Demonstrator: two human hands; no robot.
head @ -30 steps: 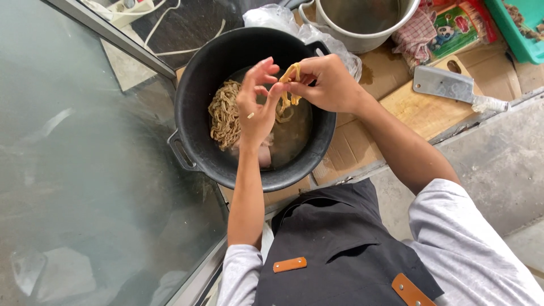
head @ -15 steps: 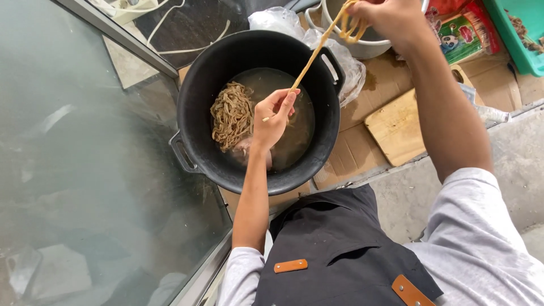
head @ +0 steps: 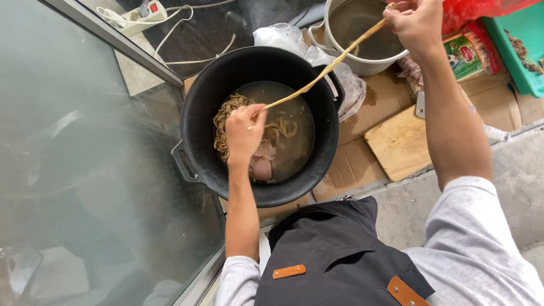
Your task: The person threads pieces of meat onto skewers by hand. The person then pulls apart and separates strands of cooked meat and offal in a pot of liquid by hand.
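Observation:
A large black tub (head: 204, 107) holds murky water, a heap of tan stringy intestine (head: 226, 116) and a pink piece of meat (head: 262, 168). My left hand (head: 245, 133) is over the tub, fingers pinched on the lower end of one long tan strip (head: 317, 79). My right hand (head: 416, 20) holds the strip's other end high at the upper right, above a metal pot (head: 362, 34) of dark liquid. The strip is stretched taut between both hands.
A wooden cutting board (head: 399, 144) lies on cardboard right of the tub. A clear plastic bag (head: 283, 37) sits behind the tub. A green crate (head: 518, 45) and colourful packets (head: 467, 54) are at the far right. A glass panel (head: 73, 170) fills the left; a power strip (head: 139, 12) with white cables lies at the top.
My right hand rose from the tub up and right over the metal pot, drawing the strip out long. My left hand stayed over the tub, gripping the strip's lower end.

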